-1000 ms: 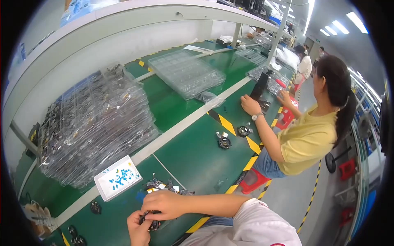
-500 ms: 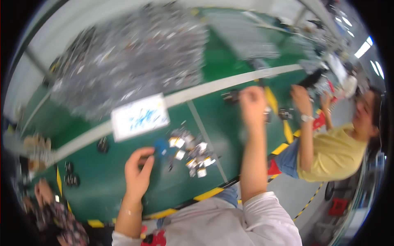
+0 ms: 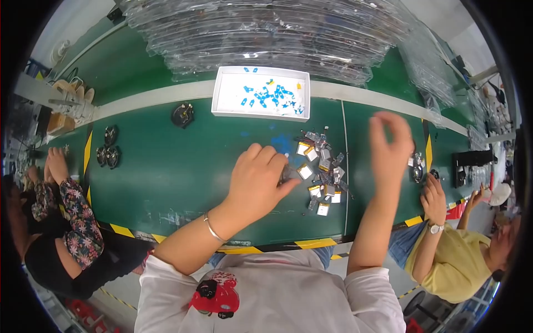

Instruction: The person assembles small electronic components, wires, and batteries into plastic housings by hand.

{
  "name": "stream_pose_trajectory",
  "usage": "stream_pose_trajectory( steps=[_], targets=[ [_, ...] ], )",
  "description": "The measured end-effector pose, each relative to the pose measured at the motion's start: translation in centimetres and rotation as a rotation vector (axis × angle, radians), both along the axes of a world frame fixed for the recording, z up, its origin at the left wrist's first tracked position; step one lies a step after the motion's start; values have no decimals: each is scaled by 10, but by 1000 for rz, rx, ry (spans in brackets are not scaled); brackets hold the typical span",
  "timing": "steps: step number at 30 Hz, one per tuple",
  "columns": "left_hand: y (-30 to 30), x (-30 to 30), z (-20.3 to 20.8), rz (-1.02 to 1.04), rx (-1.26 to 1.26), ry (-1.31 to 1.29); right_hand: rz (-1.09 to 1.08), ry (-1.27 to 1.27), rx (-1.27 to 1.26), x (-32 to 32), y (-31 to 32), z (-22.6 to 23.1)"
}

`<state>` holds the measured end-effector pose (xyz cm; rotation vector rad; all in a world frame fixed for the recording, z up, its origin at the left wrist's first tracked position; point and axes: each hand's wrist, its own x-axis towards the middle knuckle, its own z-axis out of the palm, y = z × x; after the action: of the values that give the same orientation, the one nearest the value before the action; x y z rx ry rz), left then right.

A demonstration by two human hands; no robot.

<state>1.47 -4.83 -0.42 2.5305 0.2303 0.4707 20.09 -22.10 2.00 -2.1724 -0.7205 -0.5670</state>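
My left hand [image 3: 256, 176] is closed at the left edge of a loose pile of small silver pouch batteries [image 3: 323, 209] with yellow edges. Its thumb and fingertips meet round a small greyish piece [image 3: 287, 172], mostly hidden, whose kind I cannot make out. Small dark and clear parts [image 3: 338, 176] lie mixed among the batteries. My right hand [image 3: 391, 145] is raised right of the pile, its thumb and forefinger curled toward each other. Motion blurs those fingertips, and no held thing shows there. Just beyond that hand sits a round black unit [image 3: 417, 170].
A white box lid [image 3: 220, 91] holding small blue pieces stands behind the pile. Black round units [image 3: 182, 115] lie on the green table [image 3: 166, 177]. Stacked clear plastic trays [image 3: 266, 41] fill the back. Co-workers' hands [image 3: 434, 198] are at both sides.
The view has turned and levelled. My left hand has moved from left of the pile to its edge and closed. My right hand has moved back from a black unit near the table's divider.
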Motion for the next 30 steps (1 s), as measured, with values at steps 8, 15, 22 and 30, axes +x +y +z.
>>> stream_pose_trajectory(
  steps=[8,15,22,30],
  targets=[
    [7,-4,-7,-43,-166,-24,683,193,-356,-68,52,-14],
    [14,-9,1,-18,-197,52,651,126,-475,-68,52,-12],
    [11,-7,2,-24,-33,-124,642,139,-388,-66,51,-8],
    [8,-11,7,6,146,-214,631,297,-120,-73,53,-6]
  ],
)
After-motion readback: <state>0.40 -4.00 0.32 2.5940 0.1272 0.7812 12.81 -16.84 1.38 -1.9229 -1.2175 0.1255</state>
